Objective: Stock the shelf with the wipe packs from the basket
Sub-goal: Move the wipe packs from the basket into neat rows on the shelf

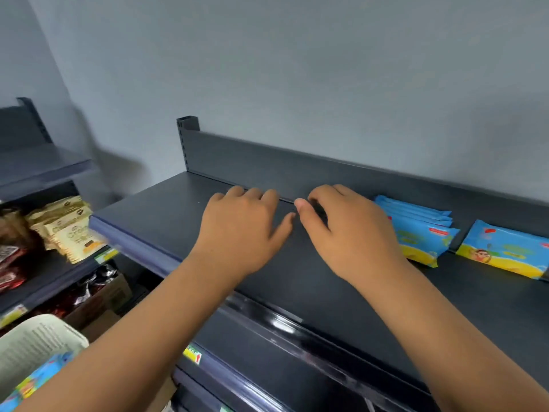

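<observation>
Both my hands hover over the dark top shelf [166, 215], side by side and holding nothing. My left hand [243, 230] has its fingers loosely bent, palm down. My right hand [347, 230] is curled a little, thumb tip near the left thumb. Just right of my right hand stands a stack of several blue and yellow wipe packs [421, 233] on the shelf. A single wipe pack [505, 251] lies further right. At the lower left a pale green basket [38, 343] holds another blue wipe pack [38, 379].
A raised back panel [297, 171] closes the shelf's rear against the grey wall. A neighbouring rack at the left carries beige snack packets [68, 227] and red packets [12, 263]. Lower shelves with price tags [193, 355] lie below my arms.
</observation>
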